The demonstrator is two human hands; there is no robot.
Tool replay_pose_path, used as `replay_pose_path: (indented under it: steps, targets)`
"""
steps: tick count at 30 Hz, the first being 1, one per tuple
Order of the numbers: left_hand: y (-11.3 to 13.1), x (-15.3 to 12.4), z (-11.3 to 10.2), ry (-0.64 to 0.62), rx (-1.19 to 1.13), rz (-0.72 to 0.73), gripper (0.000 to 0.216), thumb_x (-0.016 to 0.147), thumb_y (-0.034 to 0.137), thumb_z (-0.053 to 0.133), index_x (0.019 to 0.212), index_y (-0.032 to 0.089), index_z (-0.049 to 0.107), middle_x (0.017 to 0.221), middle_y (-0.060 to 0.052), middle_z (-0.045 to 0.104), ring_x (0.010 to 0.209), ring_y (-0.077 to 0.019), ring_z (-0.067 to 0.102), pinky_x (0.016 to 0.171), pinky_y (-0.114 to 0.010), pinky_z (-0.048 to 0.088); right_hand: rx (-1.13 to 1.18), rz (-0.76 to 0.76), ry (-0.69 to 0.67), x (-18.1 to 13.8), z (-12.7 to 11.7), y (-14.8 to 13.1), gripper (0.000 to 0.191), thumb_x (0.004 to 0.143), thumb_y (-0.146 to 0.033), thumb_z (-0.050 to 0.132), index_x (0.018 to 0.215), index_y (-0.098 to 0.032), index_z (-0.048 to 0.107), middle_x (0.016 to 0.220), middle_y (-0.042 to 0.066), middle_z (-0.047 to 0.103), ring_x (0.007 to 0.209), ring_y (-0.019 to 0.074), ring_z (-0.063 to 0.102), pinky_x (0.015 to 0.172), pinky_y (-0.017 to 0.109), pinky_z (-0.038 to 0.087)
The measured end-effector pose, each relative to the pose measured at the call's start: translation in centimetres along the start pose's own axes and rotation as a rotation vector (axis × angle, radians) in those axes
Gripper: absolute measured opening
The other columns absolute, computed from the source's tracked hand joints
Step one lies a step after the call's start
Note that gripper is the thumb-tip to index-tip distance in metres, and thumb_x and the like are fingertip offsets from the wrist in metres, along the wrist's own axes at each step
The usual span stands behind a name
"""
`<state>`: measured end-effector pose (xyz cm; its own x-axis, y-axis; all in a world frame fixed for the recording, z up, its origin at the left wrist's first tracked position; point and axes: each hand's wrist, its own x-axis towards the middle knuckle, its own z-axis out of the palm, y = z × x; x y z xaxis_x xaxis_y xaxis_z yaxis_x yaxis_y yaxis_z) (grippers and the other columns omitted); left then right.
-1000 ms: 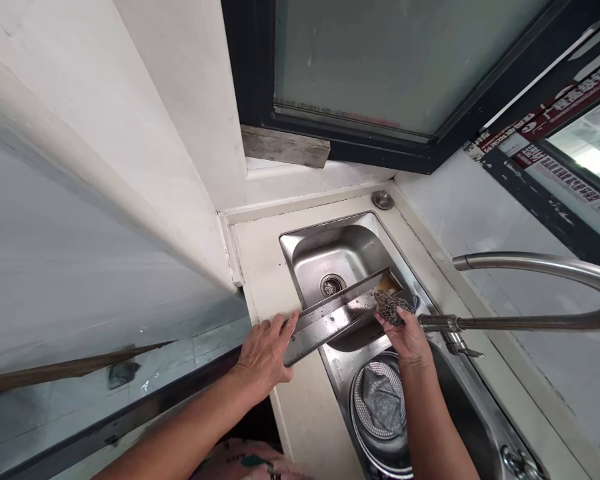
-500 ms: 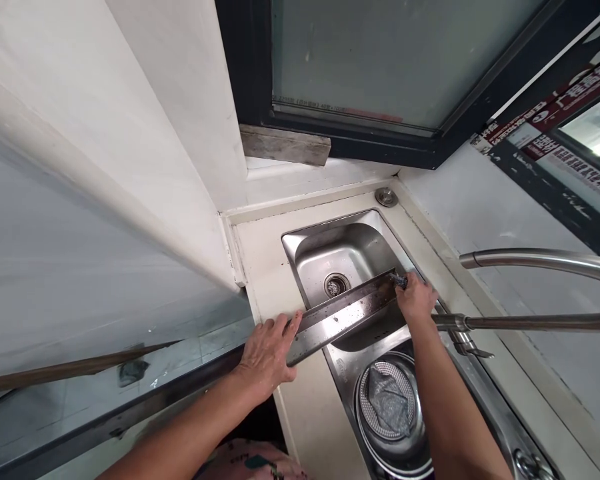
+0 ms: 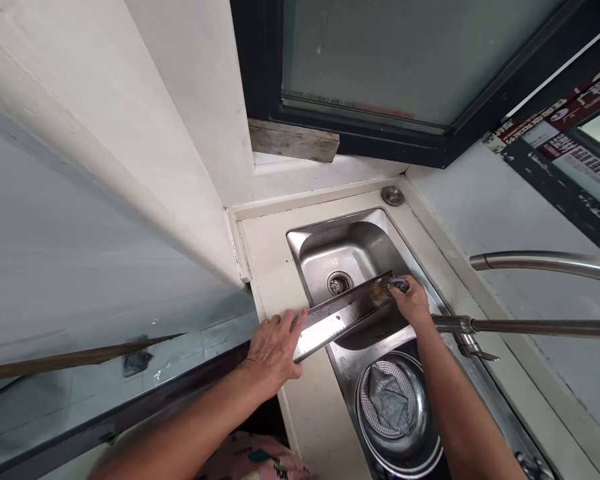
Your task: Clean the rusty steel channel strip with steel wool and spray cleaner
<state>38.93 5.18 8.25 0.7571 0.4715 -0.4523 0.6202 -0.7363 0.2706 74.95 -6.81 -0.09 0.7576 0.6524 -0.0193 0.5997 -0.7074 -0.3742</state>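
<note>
Clutching a scouring pad [image 3: 401, 285], the right hand [image 3: 413, 303] meets the metal trough [image 3: 341, 317] that the left hand [image 3: 276, 347] grips.

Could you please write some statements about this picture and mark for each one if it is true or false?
1. The left hand holds the near end of the metal trough. True.
2. The right hand is gripping the tap. False: it holds a dark scrubber at the trough's far end.
3. The drain of the far basin is hidden under the trough. False: it shows beside the trough.
4. Crumpled grey material lies on a round perforated dish. True.
5. The greyish block lies in the far basin. False: it sits at the window frame's lower edge.
</note>
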Motion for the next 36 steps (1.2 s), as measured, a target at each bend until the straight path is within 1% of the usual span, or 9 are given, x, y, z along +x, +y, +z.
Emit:
replay_pose_path:
  steps: [3, 8, 13, 17, 18, 23, 27, 32, 36]
  targets:
    - [0.0, 0.0, 0.0, -0.005, 0.004, -0.003, 0.11, 0.061, 0.029, 0.077, 0.156, 0.021, 0.023, 0.133, -0.013, 0.053, 0.106, -0.033, 0.056, 0.092, -0.046, 0.046, -0.081, 0.035, 0.19, -0.4, -0.1, -0.7, 0.033, 0.081, -0.037, 0.058, 0.106, -0.017, 0.066, 0.089, 0.011, 0.068, 0.085, 0.0269, 0.06, 0.076, 0.035, 0.043]
    - [-0.1, 0.0, 0.3, 0.007, 0.004, -0.005, 0.108, 0.062, 0.03, 0.076, 0.157, 0.02, 0.023, 0.134, -0.013, 0.053, 0.108, -0.0329, 0.055, 0.094, -0.046, 0.045, -0.033, -0.008, -0.006, -0.7, 0.2, -1.0, 0.03, 0.078, -0.036, 0.06, 0.101, -0.017, 0.067, 0.084, 0.009, 0.066, 0.081, 0.025, 0.06, 0.075, 0.034, 0.043]
    - [-0.1, -0.1, 0.4, 0.004, -0.007, -0.015, 0.107, 0.063, 0.029, 0.075, 0.156, 0.021, 0.023, 0.136, -0.013, 0.052, 0.109, -0.0326, 0.055, 0.096, -0.046, 0.044, -0.037, 0.044, 0.249, -0.7, 0.2, -0.2, 0.037, 0.077, -0.039, 0.057, 0.103, -0.015, 0.067, 0.091, 0.014, 0.068, 0.087, 0.0288, 0.058, 0.078, 0.038, 0.044]
    - [0.1, -0.2, 0.2, 0.016, -0.005, -0.014, 0.106, 0.063, 0.03, 0.075, 0.156, 0.021, 0.025, 0.136, -0.012, 0.053, 0.108, -0.032, 0.055, 0.095, -0.045, 0.044, 0.109, 0.011, -0.004, -0.8, 0.2, 0.1, 0.034, 0.074, -0.044, 0.057, 0.093, -0.018, 0.066, 0.08, 0.009, 0.067, 0.075, 0.0254, 0.06, 0.072, 0.035, 0.045]
    - [0.1, -0.2, 0.1, 0.014, -0.001, -0.011, 0.107, 0.062, 0.029, 0.076, 0.155, 0.02, 0.026, 0.135, -0.012, 0.053, 0.108, -0.0323, 0.055, 0.094, -0.045, 0.045, 0.143, 0.007, -0.016, -0.5, -0.1, 0.3, 0.036, 0.073, -0.046, 0.057, 0.093, -0.018, 0.066, 0.078, 0.008, 0.067, 0.074, 0.0249, 0.06, 0.071, 0.035, 0.045]
    - [-0.2, -0.5, 0.0, -0.035, 0.025, -0.033, 0.112, 0.061, 0.03, 0.078, 0.157, 0.021, 0.022, 0.137, -0.014, 0.052, 0.107, -0.0327, 0.055, 0.093, -0.046, 0.046, 0.161, 0.052, 0.232, 2.0, -2.6, 1.6, 0.047, 0.073, -0.052, 0.056, 0.1, -0.016, 0.067, 0.083, 0.011, 0.068, 0.078, 0.0275, 0.061, 0.075, 0.038, 0.046]
    - [-0.8, -1.0, 0.2, -0.054, 0.049, -0.066, 0.114, 0.062, 0.031, 0.078, 0.158, 0.022, 0.019, 0.139, -0.015, 0.051, 0.107, -0.0328, 0.056, 0.093, -0.046, 0.046, 0.129, 0.128, 0.434, 3.6, -2.3, 1.9, 0.05, 0.077, -0.048, 0.053, 0.11, -0.012, 0.066, 0.093, 0.016, 0.069, 0.086, 0.0299, 0.061, 0.079, 0.041, 0.046]
    - [-0.6, -1.4, -0.1, -0.031, 0.04, -0.073, 0.112, 0.06, 0.032, 0.079, 0.157, 0.021, 0.024, 0.134, -0.015, 0.054, 0.107, -0.0335, 0.056, 0.092, -0.046, 0.047, 0.07, 0.115, 0.098, 4.1, -0.6, 1.5, 0.041, 0.076, -0.042, 0.054, 0.101, -0.013, 0.068, 0.084, 0.015, 0.068, 0.081, 0.0294, 0.062, 0.075, 0.039, 0.046]
    - [-0.4, -1.4, -0.2, -0.022, 0.03, -0.077, 0.113, 0.059, 0.03, 0.08, 0.156, 0.023, 0.025, 0.135, -0.014, 0.054, 0.108, -0.0325, 0.056, 0.093, -0.045, 0.047, 0.045, 0.105, 0.282, 4.8, -1.7, 1.2, 0.048, 0.078, -0.048, 0.054, 0.109, -0.013, 0.066, 0.09, 0.015, 0.068, 0.087, 0.0311, 0.061, 0.081, 0.042, 0.045]
